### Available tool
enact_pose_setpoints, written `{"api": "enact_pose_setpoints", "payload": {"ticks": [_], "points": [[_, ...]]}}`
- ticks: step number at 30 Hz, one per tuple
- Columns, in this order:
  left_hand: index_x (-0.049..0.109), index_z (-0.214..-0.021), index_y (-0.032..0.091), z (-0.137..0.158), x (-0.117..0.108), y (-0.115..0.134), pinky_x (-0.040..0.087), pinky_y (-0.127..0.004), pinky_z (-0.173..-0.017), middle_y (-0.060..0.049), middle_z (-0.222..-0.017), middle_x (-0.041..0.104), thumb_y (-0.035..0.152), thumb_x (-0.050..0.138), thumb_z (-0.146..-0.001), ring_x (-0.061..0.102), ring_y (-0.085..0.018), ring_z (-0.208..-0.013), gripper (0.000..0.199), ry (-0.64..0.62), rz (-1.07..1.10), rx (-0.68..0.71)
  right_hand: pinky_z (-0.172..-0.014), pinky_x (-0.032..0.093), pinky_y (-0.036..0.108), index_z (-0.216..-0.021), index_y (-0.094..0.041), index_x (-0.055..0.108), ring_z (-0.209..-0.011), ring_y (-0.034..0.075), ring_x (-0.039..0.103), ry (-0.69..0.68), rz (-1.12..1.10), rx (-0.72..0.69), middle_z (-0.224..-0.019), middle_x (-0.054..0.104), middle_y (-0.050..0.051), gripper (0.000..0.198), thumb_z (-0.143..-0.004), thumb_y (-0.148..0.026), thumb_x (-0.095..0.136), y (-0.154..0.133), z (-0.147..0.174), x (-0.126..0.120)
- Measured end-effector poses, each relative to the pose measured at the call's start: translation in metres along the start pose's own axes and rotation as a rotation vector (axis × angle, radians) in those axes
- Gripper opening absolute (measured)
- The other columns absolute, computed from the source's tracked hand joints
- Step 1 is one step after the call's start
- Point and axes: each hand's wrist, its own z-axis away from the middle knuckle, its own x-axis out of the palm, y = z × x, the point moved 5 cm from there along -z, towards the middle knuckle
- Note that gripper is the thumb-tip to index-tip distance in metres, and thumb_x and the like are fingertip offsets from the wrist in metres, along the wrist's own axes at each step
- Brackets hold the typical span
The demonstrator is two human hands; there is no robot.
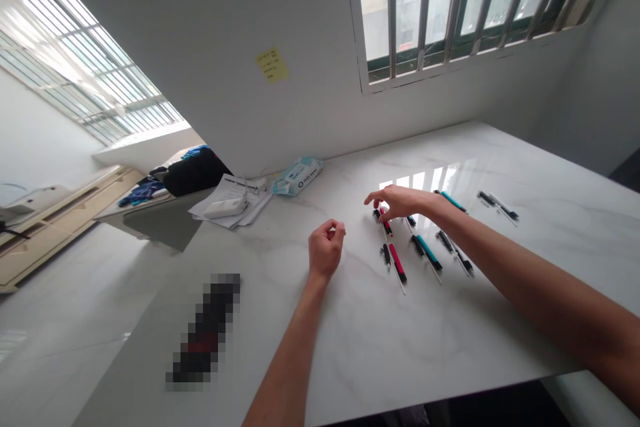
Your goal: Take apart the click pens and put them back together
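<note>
Disassembled pens lie in small groups on the white marbled table. My right hand [397,201] hovers over the back-left group, with its fingers apart and the thumb close to a red pen barrel [385,221]; part of that group is hidden. Nearer me lies another red pen barrel [396,260] with a black pen part [385,254] and a thin white refill [402,285]. To its right are a teal pen barrel [429,252] and a dark grey pen set [455,252]. My left hand [326,248] rests on the table left of the pens, loosely closed, nothing visible in it.
Behind my right forearm lie another teal pen barrel [453,201] and grey pen parts [497,205]. A wipes packet [299,177] and papers [235,203] sit at the back left. A blurred dark object [205,330] is front left. The wall [320,107] borders the table's back.
</note>
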Motion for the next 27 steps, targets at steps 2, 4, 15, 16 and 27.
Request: {"api": "enact_pose_setpoints", "payload": {"ticks": [2,4,15,16,27], "points": [[0.054,-0.066,0.022,0.000,0.002,-0.001,0.018,-0.029,-0.052,0.007,-0.049,0.030,0.046,0.059,-0.091,0.022,-0.011,-0.048,0.035,-0.004,-0.004,-0.001,-0.078,0.055,0.033,-0.137,-0.034,0.072,-0.088,0.023,0.075,-0.003,-0.007,0.003,-0.121,0.080,0.004,0.060,-0.078,-0.029,0.086,-0.001,0.000,0.001],[0.054,-0.066,0.022,0.000,0.003,-0.002,0.019,-0.029,-0.052,0.007,-0.050,0.030,0.046,0.059,-0.091,0.022,-0.011,-0.048,0.035,-0.015,-0.006,-0.002,-0.077,0.054,0.033,-0.134,-0.033,0.074,-0.086,0.023,0.074,-0.004,-0.015,-0.005,-0.118,0.081,0.003,0.057,-0.078,-0.027,0.085,-0.003,-0.001,0.003],[0.054,-0.067,0.021,0.001,0.003,-0.005,0.021,-0.029,-0.053,0.006,-0.052,0.032,0.044,0.058,-0.092,0.024,-0.011,-0.049,0.034,-0.016,-0.024,-0.001,-0.074,0.055,0.034,-0.120,-0.027,0.079,-0.087,0.024,0.075,0.075,-0.035,0.000,-0.107,0.082,0.007,0.040,-0.081,-0.034,0.083,0.005,-0.003,0.005],[0.055,-0.067,0.021,0.000,0.003,-0.005,0.021,-0.028,-0.052,0.006,-0.052,0.032,0.044,0.058,-0.092,0.024,-0.011,-0.049,0.034,-0.016,-0.023,0.000,-0.075,0.055,0.034,-0.122,-0.026,0.079,-0.091,0.025,0.075,0.078,-0.018,0.002,-0.111,0.081,0.008,0.042,-0.081,-0.036,0.084,0.005,-0.003,0.003],[0.058,-0.067,0.021,-0.005,0.002,-0.006,0.021,-0.028,-0.051,0.006,-0.053,0.033,0.046,0.059,-0.090,0.025,-0.011,-0.049,0.034,0.008,-0.035,0.007,-0.073,0.050,0.029,-0.126,-0.023,0.077,-0.089,0.022,0.074,0.018,0.048,0.009,-0.108,0.080,0.007,0.044,-0.082,-0.026,0.082,-0.007,-0.005,0.006]]}}
